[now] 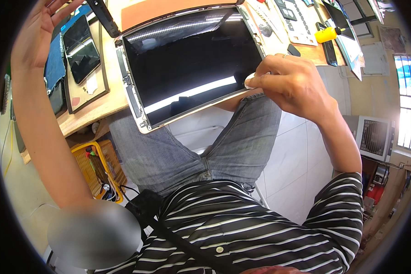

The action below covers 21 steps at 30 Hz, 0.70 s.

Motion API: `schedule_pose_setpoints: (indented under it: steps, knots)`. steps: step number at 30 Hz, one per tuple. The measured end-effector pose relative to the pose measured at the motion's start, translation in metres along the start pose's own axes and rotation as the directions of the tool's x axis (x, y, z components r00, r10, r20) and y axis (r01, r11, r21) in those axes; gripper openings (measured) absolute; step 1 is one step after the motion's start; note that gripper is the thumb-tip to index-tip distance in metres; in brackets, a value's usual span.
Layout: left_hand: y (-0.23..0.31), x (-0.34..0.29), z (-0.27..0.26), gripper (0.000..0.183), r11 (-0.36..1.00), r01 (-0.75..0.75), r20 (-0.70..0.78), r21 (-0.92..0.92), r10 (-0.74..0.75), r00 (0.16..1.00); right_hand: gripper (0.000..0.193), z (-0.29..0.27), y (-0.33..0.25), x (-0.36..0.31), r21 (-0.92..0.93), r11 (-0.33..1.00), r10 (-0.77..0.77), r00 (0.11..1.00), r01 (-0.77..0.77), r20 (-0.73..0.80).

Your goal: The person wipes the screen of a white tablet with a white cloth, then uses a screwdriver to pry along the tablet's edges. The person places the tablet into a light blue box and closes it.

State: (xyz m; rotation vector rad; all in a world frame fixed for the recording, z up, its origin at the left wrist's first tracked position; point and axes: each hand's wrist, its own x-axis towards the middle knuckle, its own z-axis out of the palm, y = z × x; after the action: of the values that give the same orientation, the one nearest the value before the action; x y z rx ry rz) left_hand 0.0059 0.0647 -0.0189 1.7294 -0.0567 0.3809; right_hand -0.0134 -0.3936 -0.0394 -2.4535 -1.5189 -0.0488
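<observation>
A tablet-sized display (192,68) with a dark glossy screen and a pale frame lies tilted at the table's front edge, partly over my legs. Small metal brackets and parts show along its sides. My right hand (294,84) pinches a small white wad (249,81) against the display's near right corner. Up at the far left, my left hand (34,39) is raised with its fingers stretched and apart, holding nothing that I can see; some fingertips are cut off by the picture's edge. A long black part (103,18) stands between that hand and the display.
Left of the display, a black phone (81,50) lies on a brown-edged tray (104,86). At the right are a yellow bottle (326,34) and a white panel with cutouts (301,32). A yellow basket (118,182) stands below the table.
</observation>
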Motion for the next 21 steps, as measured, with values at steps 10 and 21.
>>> schedule_pose_setpoints:
  steps: [10,21]
  knots:
    - [0.006,-0.004,0.006,0.041,0.997,0.061,-0.138,0.050,-0.054,0.989,0.018,-0.058,0.006,-0.024,-0.256,0.941,0.235,0.972,-0.220,0.028]
    - [0.008,-0.008,-0.009,0.043,0.996,-0.049,0.018,0.077,0.047,0.999,0.024,-0.056,0.003,-0.041,-0.054,0.912,0.399,0.910,-0.406,-0.113]
